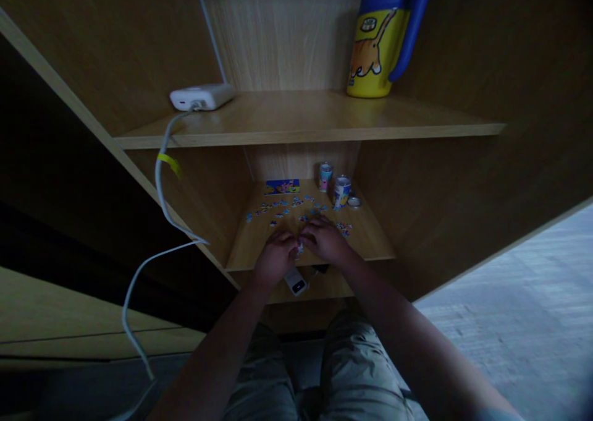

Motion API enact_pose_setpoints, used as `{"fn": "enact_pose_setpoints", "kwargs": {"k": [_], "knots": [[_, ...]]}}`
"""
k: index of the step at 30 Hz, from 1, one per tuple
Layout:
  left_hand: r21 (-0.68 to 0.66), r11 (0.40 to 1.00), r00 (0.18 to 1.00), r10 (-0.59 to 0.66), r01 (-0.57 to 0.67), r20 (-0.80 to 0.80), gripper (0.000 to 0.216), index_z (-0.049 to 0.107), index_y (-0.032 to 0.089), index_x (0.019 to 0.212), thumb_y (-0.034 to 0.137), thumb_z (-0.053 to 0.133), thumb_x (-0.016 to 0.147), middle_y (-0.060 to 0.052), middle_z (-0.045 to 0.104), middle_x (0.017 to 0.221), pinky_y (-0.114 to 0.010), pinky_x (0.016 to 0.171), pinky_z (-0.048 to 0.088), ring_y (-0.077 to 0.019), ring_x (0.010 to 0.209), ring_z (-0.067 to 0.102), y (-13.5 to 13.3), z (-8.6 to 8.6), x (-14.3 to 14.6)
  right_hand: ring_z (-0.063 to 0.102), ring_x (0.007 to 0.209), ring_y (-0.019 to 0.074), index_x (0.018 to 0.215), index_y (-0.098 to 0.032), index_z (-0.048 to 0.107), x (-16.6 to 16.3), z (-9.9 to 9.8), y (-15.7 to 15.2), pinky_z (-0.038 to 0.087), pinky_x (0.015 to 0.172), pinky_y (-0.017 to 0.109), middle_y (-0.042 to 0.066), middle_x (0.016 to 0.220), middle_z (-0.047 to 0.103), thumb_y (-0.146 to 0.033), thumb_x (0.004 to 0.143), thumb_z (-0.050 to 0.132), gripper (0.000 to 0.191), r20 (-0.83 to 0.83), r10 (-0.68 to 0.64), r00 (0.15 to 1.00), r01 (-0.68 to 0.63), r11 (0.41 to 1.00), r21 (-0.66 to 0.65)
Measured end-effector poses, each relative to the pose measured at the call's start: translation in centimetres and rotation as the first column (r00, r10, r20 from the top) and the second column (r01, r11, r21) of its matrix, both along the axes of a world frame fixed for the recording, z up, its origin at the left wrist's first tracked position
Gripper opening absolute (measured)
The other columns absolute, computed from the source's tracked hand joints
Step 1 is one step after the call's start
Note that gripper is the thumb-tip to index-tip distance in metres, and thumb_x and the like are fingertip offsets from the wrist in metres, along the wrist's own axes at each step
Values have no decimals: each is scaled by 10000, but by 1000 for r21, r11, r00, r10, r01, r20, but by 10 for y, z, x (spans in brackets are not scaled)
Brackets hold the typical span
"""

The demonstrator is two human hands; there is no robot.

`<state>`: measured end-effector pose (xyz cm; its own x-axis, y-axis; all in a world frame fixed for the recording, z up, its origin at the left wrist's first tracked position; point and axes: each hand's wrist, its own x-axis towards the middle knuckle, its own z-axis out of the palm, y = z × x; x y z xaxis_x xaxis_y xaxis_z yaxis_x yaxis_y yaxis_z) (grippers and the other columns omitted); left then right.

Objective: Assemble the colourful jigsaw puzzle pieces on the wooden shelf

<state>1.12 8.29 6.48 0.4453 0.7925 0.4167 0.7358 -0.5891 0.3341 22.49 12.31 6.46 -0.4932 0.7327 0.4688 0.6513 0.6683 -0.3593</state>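
Over the front of the lower shelf (241, 254), my left hand (278, 254) and my right hand (324, 238) are close together with curled fingers. Between the fingertips is a small jigsaw piece or joined pieces (300, 248), pinched by both hands; the fingers hide part of it. Behind them lie several loose jigsaw pieces (280, 203) in a scattered band, and more pieces (343, 227) lie to the right of my right hand. At the back left is a colourful picture card (282, 187). Two printed cans (325, 177) (342, 191) stand upright at the back right.
A round metal lid (354, 203) lies beside the nearer can. On the upper shelf (287, 118) are a white charger box (202, 96) with a cable (160, 186) hanging down at left, and a yellow-blue mug (377, 44). Below my hands sits a white device with a screen (295, 281).
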Motion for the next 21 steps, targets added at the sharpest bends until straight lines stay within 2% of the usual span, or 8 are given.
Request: {"fn": "enact_pose_setpoints", "kwargs": {"k": [8, 12, 15, 21], "knots": [[13, 1000, 1000, 4, -4, -23, 233, 779, 227, 913, 48, 635, 951, -77, 761, 1029, -455, 978, 577, -268, 1006, 676, -4, 1, 1, 703, 1059, 233, 964, -244, 796, 3, -4, 4, 514, 1039, 390, 37, 1015, 795, -212, 974, 820, 41, -145, 31, 989, -47, 993, -105], [35, 999, 1000, 1, -1, -19, 212, 783, 224, 932, 49, 664, 940, -75, 757, 1032, -453, 979, 584, -267, 1021, 680, -3, -1, 0, 743, 942, 185, 993, -235, 795, 5, -8, 6, 541, 914, 313, 20, 991, 819, -147, 998, 738, 105, -279, 29, 960, -101, 964, -245], [51, 999, 1000, 3, -2, -25, 188, 780, 215, 925, 48, 692, 927, -72, 751, 1010, -451, 971, 585, -267, 1009, 671, -3, -2, 0, 761, 931, 179, 1015, -235, 804, 5, -11, 9, 547, 870, 290, 24, 1011, 836, -153, 1006, 721, 117, -353, 24, 935, -137, 944, -299], [51, 999, 998, 14, -11, -66, 200, 788, 213, 952, 56, 664, 940, -73, 737, 1000, -442, 961, 583, -260, 998, 671, -6, 3, 1, 774, 925, 181, 1011, -251, 818, 4, -13, 13, 548, 895, 297, 13, 1009, 849, -154, 999, 738, 126, -307, 63, 950, -161, 938, -307]]}}
